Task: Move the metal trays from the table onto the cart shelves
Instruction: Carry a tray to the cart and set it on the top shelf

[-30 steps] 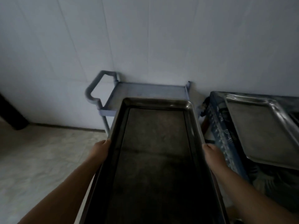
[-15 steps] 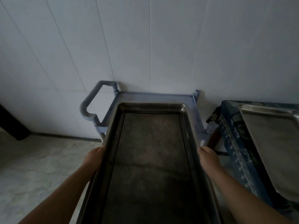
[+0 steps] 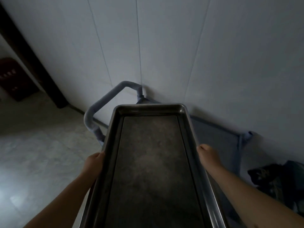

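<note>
A long, dark metal tray (image 3: 153, 162) fills the middle of the view, held lengthwise away from me. My left hand (image 3: 94, 163) grips its left rim and my right hand (image 3: 208, 157) grips its right rim. The tray hangs over the left part of the blue-grey cart's top shelf (image 3: 217, 142); whether it touches the shelf I cannot tell. The cart's tubular handle (image 3: 105, 104) curves out at the tray's far left corner. The shelves below are hidden by the tray.
A white panelled wall (image 3: 164, 46) stands right behind the cart. Pale tiled floor (image 3: 41, 153) spreads to the left, with a dark door frame (image 3: 32, 58) and a red-brown object (image 3: 14, 79) at far left. A dark patterned cloth (image 3: 276, 178) hangs at the lower right.
The view has swung left and the tray has moved further over the cart toward its handle side. The table with the other tray has gone out of sight on the right.
</note>
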Available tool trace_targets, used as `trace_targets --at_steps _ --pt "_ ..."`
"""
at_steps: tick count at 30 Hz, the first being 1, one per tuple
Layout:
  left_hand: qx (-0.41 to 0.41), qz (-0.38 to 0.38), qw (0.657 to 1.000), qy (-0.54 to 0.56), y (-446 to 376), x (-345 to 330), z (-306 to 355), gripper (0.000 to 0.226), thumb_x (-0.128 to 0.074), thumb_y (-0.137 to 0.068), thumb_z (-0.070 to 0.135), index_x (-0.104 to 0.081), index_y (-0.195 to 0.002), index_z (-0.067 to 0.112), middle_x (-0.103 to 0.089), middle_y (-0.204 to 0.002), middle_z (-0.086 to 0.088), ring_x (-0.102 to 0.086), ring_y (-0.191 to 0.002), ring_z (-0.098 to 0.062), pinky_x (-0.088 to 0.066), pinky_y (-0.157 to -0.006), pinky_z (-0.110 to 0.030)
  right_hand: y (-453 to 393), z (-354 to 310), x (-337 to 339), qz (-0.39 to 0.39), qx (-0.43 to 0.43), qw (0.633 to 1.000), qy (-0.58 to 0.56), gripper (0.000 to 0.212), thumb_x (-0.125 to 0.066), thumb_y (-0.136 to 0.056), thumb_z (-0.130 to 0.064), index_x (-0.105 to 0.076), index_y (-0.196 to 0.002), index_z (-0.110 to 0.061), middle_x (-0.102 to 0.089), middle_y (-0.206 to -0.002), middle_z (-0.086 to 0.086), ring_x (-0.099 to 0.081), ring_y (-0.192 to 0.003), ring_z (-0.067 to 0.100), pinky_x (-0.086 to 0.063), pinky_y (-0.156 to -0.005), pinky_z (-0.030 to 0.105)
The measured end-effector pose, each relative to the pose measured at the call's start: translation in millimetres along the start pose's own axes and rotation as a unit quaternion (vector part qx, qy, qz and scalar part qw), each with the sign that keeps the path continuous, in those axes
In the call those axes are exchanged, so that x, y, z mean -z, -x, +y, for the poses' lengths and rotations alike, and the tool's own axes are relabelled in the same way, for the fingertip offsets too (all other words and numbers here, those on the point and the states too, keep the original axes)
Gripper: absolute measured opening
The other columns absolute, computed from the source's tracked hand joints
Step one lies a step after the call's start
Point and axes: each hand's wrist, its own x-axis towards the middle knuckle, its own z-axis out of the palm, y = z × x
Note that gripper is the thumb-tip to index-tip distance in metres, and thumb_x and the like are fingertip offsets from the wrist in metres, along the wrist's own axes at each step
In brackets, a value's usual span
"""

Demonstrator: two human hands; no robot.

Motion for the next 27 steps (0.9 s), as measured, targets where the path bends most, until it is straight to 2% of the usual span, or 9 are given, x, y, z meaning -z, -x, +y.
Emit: trace_targets --at_steps 4,7,10,14,18,21,24,25,27 --pt "0.038 0.003 0.998 0.043 -2 -19 10 0.042 -0.047 -0.099 0.05 -0.068 -0.105 0.014 -0.072 -0.097 -0.013 -0.07 -0.09 -0.03 -0.057 -0.082 -0.046 -60 -14 -7 -0.033 0.026 0.999 0.018 0.029 -0.05 -0.092 -0.013 -0.052 -0.064 -0.01 -0.052 -0.069 0.016 -0.052 -0.071 0.028 -0.031 -0.06 0.034" --pt "0.055 0.027 0.995 0.074 -7 -34 10 0.045 -0.047 -0.098 0.054 -0.069 -0.1 0.015 -0.073 -0.096 -0.014 -0.071 -0.09 -0.032 -0.057 -0.087 -0.054 -97 -20 -12 -0.057 0.05 0.996 0.043 0.038 -0.051 -0.092 -0.012 -0.042 -0.055 -0.014 -0.047 -0.064 0.014 -0.048 -0.068 0.026 -0.027 -0.058 0.035" --pt "0.067 0.058 0.993 0.081 -10 -43 3 0.044 -0.045 -0.098 0.054 -0.07 -0.097 0.018 -0.073 -0.093 -0.015 -0.07 -0.088 -0.033 -0.056 -0.087 -0.056 -120 -30 -20 -0.084 0.06 0.994 0.042 0.038 -0.051 -0.092 -0.009 -0.041 -0.056 -0.013 -0.044 -0.059 0.01 -0.045 -0.068 0.023 -0.025 -0.054 0.036" --pt "0.083 0.1 0.984 0.12 -15 -55 -3 0.042 -0.047 -0.098 0.046 -0.071 -0.086 0.013 -0.07 -0.085 -0.018 -0.067 -0.08 -0.033 -0.057 -0.083 -0.057 -143 -44 -31 -0.11 0.064 0.991 0.036 0.029 -0.05 -0.092 -0.008 -0.051 -0.063 -0.009 -0.051 -0.069 0.016 -0.047 -0.071 0.021 -0.028 -0.057 0.034" --pt "0.107 0.084 0.976 0.17 -16 -66 -8 0.04 -0.048 -0.097 0.045 -0.07 -0.089 0.013 -0.071 -0.089 -0.02 -0.069 -0.083 -0.037 -0.057 -0.083 -0.06 -163 -50 -41 -0.114 0.061 0.99 0.056 0.021 -0.049 -0.094 -0.014 -0.057 -0.074 -0.014 -0.057 -0.079 0.012 -0.052 -0.078 0.02 -0.031 -0.065 0.029" --pt "0.108 0.061 0.97 0.209 -21 -68 -14 0.037 -0.046 -0.1 0.042 -0.07 -0.095 0.014 -0.071 -0.094 -0.019 -0.07 -0.091 -0.038 -0.057 -0.085 -0.057 -169 -50 -49 -0.097 0.044 0.993 0.058 0.018 -0.048 -0.094 -0.018 -0.059 -0.08 -0.018 -0.059 -0.085 0.009 -0.055 -0.083 0.024 -0.035 -0.07 0.029" --pt "0.094 0.017 0.961 0.26 -30 -64 -25 0.036 -0.047 -0.103 0.034 -0.069 -0.1 0.006 -0.073 -0.082 -0.013 -0.072 -0.077 -0.027 -0.06 -0.066 -0.04 -158 -48 -51 -0.065 0.037 0.993 0.086 0.028 -0.045 -0.096 -0.023 -0.053 -0.071 -0.014 -0.056 -0.081 0.015 -0.058 -0.085 0.033 -0.034 -0.068 0.033" --pt "0.088 -0.002 0.959 0.27 -32 -61 -29 0.035 -0.047 -0.103 0.033 -0.068 -0.1 0.004 -0.072 -0.076 -0.011 -0.072 -0.069 -0.023 -0.058 -0.059 -0.034 -146 -47 -47 -0.044 0.039 0.991 0.124 0.026 -0.045 -0.096 -0.028 -0.057 -0.079 -0.013 -0.059 -0.088 0.02 -0.059 -0.091 0.037 -0.038 -0.07 0.035" --pt "0.084 -0.044 0.957 0.275 -35 -53 -36 0.034 -0.047 -0.103 0.03 -0.067 -0.098 0.003 -0.07 -0.073 -0.011 -0.07 -0.063 -0.021 -0.059 -0.054 -0.032 -110 -40 -41 0.038 0.039 0.975 0.215 0.036 -0.05 -0.092 -0.041 -0.06 -0.113 -0.014 -0.06 -0.117 0.021 -0.054 -0.11 0.041 -0.043 -0.087 0.043"
